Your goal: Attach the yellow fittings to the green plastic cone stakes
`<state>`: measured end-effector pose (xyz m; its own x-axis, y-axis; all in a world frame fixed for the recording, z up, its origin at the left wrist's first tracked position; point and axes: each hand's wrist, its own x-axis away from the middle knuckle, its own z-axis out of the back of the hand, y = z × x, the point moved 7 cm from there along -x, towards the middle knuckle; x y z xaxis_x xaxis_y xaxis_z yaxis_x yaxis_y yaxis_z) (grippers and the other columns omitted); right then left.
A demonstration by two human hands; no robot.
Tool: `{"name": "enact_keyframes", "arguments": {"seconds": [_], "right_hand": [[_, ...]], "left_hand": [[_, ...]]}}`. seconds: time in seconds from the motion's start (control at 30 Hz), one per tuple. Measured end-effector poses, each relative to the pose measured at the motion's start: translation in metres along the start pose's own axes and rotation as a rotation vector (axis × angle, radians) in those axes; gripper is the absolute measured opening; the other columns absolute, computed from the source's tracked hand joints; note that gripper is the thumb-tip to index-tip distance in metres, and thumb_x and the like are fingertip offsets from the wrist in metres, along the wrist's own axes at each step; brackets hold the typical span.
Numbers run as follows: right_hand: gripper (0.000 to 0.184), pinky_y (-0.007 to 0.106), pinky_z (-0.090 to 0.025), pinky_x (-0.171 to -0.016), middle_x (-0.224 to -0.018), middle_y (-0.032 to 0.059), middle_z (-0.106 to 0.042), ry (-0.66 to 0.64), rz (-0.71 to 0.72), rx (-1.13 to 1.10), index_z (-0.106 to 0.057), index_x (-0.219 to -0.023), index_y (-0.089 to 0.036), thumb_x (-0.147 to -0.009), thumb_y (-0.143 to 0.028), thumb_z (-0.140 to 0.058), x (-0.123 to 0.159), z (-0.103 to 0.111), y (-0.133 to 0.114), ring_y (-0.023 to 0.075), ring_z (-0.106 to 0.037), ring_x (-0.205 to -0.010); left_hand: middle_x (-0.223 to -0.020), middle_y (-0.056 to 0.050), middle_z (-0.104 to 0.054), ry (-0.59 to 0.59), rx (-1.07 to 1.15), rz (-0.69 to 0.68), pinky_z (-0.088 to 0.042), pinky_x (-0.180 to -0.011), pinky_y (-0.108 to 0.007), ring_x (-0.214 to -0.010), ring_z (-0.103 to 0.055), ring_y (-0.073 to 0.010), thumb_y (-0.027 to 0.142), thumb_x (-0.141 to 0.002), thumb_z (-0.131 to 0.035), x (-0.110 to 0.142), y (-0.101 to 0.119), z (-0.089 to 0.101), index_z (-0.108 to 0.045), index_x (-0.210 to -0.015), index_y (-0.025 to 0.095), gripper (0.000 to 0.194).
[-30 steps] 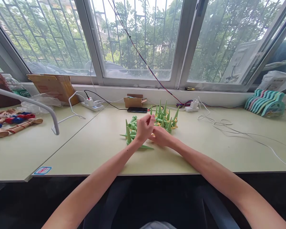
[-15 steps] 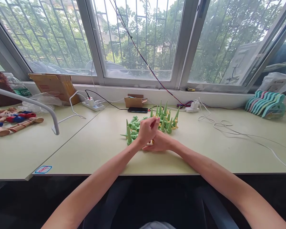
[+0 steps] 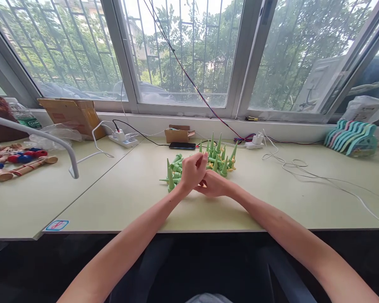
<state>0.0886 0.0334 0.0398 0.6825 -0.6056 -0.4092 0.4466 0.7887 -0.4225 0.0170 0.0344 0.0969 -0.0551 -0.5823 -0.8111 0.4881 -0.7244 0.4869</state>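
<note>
My left hand (image 3: 193,170) is closed in a fist, thumb side up, and overlaps the fingers of my right hand. Curled in from the right, my right hand (image 3: 216,184) is closed just below and against it. Whatever lies inside the fingers is hidden. Around and behind both hands stands a group of green cone-shaped plastic spikes; an upright spike (image 3: 224,169) is close to the right hand. To the left of my left hand, another tall spike (image 3: 171,179) stands beside several lying ones. Small yellow pieces (image 3: 233,164) show at the right spikes.
A black phone (image 3: 182,145) lies behind the spikes, before a small open cardboard box (image 3: 179,134). White cables (image 3: 298,164) trail across the right side, near teal hangers (image 3: 350,139). Wooden toys with red and blue balls (image 3: 25,158) and a white curved tube (image 3: 66,147) are left.
Both hands have shifted slightly; the right has lifted a little and its fingers have curled in. A pale, yellowish bit seen between the hands before is now mostly covered.
</note>
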Motion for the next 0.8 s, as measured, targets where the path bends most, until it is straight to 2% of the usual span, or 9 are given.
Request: {"name": "enact_keyframes", "arguments": {"seconds": [0.13, 0.23, 0.33, 0.43, 0.6, 0.7, 0.8], "right_hand": [[0.021, 0.025, -0.025, -0.051, -0.055, -0.0037, -0.043, 0.025, -0.011, -0.035, -0.036, -0.061, -0.020, -0.075, -0.018, -0.052, -0.001, 0.005, 0.013, 0.0082, -0.029, -0.052], [0.009, 0.025, -0.030, -0.053, -0.065, 0.0004, -0.052, 0.086, 0.024, -0.014, -0.043, -0.070, -0.019, -0.070, -0.011, -0.047, -0.001, 0.010, 0.018, 0.0114, -0.037, -0.059], [0.011, 0.026, -0.034, -0.055, -0.072, 0.0038, -0.055, 0.131, 0.053, 0.023, -0.045, -0.074, -0.019, -0.069, -0.009, -0.045, -0.002, 0.014, 0.018, 0.0137, -0.040, -0.064], [0.011, 0.026, -0.033, -0.054, -0.068, 0.0024, -0.052, 0.140, 0.023, 0.046, -0.041, -0.069, -0.020, -0.071, -0.009, -0.045, -0.002, 0.016, 0.018, 0.0133, -0.038, -0.063], [0.023, 0.025, -0.030, -0.050, -0.058, -0.0016, -0.039, 0.179, -0.076, 0.059, -0.030, -0.059, -0.020, -0.072, -0.011, -0.047, -0.002, 0.022, 0.020, 0.0109, -0.033, -0.058], [0.020, 0.024, -0.035, -0.053, -0.061, -0.0011, -0.043, 0.277, -0.097, -0.011, -0.035, -0.058, -0.020, -0.071, -0.014, -0.049, 0.000, 0.030, 0.020, 0.0111, -0.039, -0.060], [0.012, 0.024, -0.039, -0.057, -0.067, 0.0004, -0.052, 0.383, -0.130, -0.118, -0.046, -0.063, -0.018, -0.074, -0.018, -0.050, 0.002, 0.037, 0.023, 0.0120, -0.046, -0.063]], "left_hand": [[-0.050, 0.005, -0.035, 0.033, -0.034, -0.106, -0.029, -0.052, -0.024, -0.049, -0.030, -0.0087, 0.030, -0.094, -0.049, 0.003, 0.004, 0.000, -0.036, -0.057, 0.019, 0.041], [-0.053, 0.004, -0.037, 0.005, -0.038, -0.220, -0.029, -0.052, -0.024, -0.050, -0.032, -0.0093, 0.028, -0.094, -0.049, 0.007, 0.012, -0.003, -0.036, -0.058, 0.019, 0.039], [-0.055, 0.002, -0.040, -0.031, -0.045, -0.289, -0.030, -0.052, -0.025, -0.052, -0.034, -0.0105, 0.028, -0.093, -0.048, 0.011, 0.019, -0.005, -0.038, -0.059, 0.019, 0.037], [-0.055, 0.001, -0.042, -0.068, -0.042, -0.302, -0.031, -0.053, -0.025, -0.052, -0.036, -0.0112, 0.029, -0.093, -0.047, 0.014, 0.024, -0.007, -0.041, -0.058, 0.020, 0.036], [-0.056, 0.000, -0.046, -0.136, 0.005, -0.307, -0.034, -0.053, -0.025, -0.053, -0.040, -0.0115, 0.028, -0.092, -0.045, 0.019, 0.026, -0.013, -0.052, -0.064, 0.020, 0.030], [-0.063, -0.001, -0.056, -0.152, 0.074, -0.302, -0.037, -0.056, -0.024, -0.056, -0.045, -0.0110, 0.025, -0.092, -0.047, 0.020, 0.026, -0.015, -0.057, -0.070, 0.020, 0.024], [-0.063, -0.001, -0.057, -0.081, 0.072, -0.235, -0.037, -0.055, -0.023, -0.055, -0.045, -0.0100, 0.025, -0.092, -0.048, 0.018, 0.022, -0.012, -0.056, -0.069, 0.019, 0.025]]}}
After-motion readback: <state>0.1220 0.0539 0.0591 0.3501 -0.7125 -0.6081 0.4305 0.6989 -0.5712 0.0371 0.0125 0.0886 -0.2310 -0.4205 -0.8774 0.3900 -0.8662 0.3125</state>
